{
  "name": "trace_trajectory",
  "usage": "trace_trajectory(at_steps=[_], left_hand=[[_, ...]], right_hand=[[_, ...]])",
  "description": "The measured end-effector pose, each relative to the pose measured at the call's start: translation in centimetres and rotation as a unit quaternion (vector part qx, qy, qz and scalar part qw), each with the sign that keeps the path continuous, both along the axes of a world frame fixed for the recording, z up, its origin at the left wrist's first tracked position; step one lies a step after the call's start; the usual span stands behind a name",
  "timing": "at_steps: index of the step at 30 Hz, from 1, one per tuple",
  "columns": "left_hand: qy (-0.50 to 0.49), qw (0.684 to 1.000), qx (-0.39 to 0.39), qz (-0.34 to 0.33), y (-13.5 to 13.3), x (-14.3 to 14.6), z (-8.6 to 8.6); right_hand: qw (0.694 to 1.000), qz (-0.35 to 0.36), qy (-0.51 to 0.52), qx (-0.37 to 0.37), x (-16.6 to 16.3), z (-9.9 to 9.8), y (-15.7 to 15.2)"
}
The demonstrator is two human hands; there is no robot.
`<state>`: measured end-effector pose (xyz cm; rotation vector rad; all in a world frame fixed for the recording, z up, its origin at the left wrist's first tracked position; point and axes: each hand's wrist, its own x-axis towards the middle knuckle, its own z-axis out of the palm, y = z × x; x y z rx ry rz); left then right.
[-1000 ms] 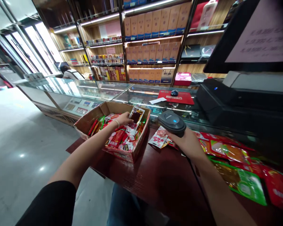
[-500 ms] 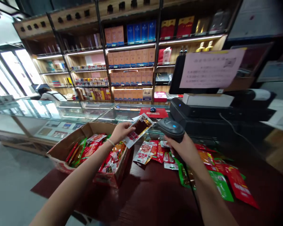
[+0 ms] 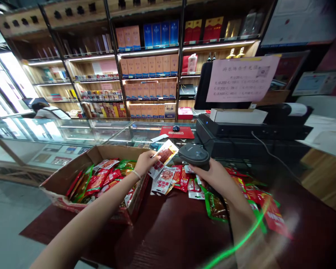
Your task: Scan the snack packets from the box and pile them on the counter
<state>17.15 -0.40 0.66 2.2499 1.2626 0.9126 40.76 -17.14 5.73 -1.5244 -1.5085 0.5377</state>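
Note:
My left hand [image 3: 144, 161] pinches a clear snack packet [image 3: 164, 157] with a white and red edge, held up just right of the cardboard box [image 3: 72, 175]. My right hand [image 3: 215, 178] grips a dark handheld barcode scanner [image 3: 193, 155], whose head sits right beside the packet. The box is full of red and green snack packets [image 3: 105, 177]. More packets [image 3: 182, 179] lie scattered on the dark red wooden table [image 3: 173, 231] under and around both hands.
A black register with a monitor and a pink paper notice [image 3: 242, 78] stands behind the scanner. Glass display counters [image 3: 72, 130] run to the left, with a red mouse pad and mouse [image 3: 176, 129]. Stocked shelves [image 3: 148, 74] fill the back wall. A person [image 3: 43, 110] is at far left.
My left hand lifted the packet out of the box and brought it across to the scanner. The view swung right and up, and the scanner dropped slightly toward the packet.

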Motion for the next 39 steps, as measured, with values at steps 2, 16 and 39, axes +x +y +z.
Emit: trace_trajectory(at_steps=[2,16,39], left_hand=[[0.009,1.000,0.005,0.001,0.2,0.0,-0.2],[0.091,0.989,-0.048,-0.107,-1.1,0.8,-0.2],[0.146,0.984,-0.105,0.015,0.1,-16.9,0.6]], right_hand=[[1.000,0.001,0.002,-0.014,0.2,-0.1,0.1],[0.998,-0.042,0.051,-0.019,1.0,0.0,0.2],[0.991,0.094,0.000,-0.100,-8.6,-3.8,3.2]])
